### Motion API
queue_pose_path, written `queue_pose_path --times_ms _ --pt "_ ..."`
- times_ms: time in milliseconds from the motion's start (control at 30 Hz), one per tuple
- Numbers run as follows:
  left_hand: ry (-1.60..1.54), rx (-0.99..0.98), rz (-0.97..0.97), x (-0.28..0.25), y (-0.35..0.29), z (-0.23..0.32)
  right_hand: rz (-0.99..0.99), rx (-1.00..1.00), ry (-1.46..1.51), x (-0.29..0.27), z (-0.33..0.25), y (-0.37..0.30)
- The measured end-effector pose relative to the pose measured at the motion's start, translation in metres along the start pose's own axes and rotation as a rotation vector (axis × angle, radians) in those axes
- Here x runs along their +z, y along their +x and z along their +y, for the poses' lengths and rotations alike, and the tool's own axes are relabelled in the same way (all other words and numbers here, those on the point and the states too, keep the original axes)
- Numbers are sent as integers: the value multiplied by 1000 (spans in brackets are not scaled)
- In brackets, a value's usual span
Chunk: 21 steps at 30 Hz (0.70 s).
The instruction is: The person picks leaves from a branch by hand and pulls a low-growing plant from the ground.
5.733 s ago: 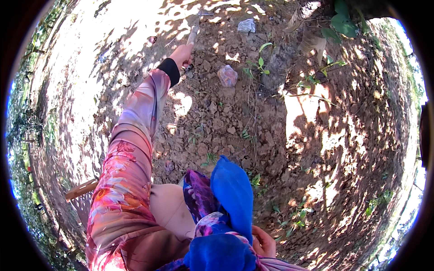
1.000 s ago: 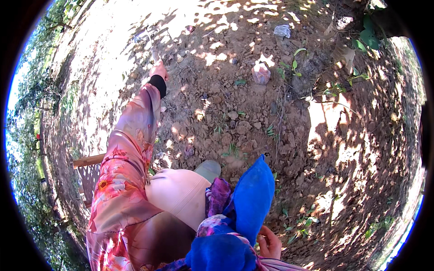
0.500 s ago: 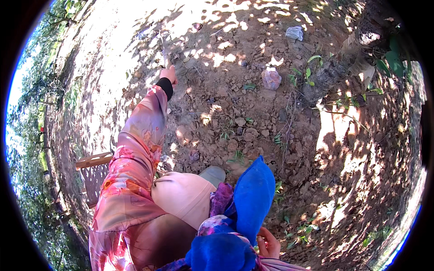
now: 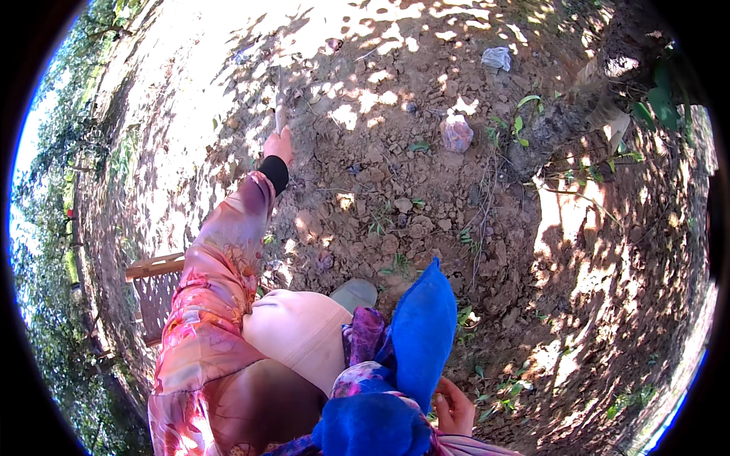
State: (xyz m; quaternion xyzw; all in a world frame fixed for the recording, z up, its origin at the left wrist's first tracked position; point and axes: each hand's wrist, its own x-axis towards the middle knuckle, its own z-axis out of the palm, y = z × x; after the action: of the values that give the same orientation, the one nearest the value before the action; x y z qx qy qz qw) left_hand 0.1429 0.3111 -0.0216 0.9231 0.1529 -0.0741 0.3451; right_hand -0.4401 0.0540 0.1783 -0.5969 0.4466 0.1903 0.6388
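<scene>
Pale, overexposed handle [image 4: 281,114] clamped in left fingers [image 4: 286,138]; can't tell if half-hidden right fingers [image 4: 458,399] grip

No lettering, label, number or sign can be read: the tool handle [image 4: 280,114] at eleven o'clock, the pale crumpled scrap [image 4: 496,58] at one o'clock and the pinkish lump [image 4: 456,134] between one and two all show nothing legible.
</scene>
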Motion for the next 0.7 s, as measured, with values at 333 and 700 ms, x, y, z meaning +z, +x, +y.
queue_pose_path --times_ms 333,700 --pt "271 -59 195 24 86 12 -52 -104 -81 1 10 13" --pt "170 30 -119 27 36 4 18 27 -26 -1 14 -2"
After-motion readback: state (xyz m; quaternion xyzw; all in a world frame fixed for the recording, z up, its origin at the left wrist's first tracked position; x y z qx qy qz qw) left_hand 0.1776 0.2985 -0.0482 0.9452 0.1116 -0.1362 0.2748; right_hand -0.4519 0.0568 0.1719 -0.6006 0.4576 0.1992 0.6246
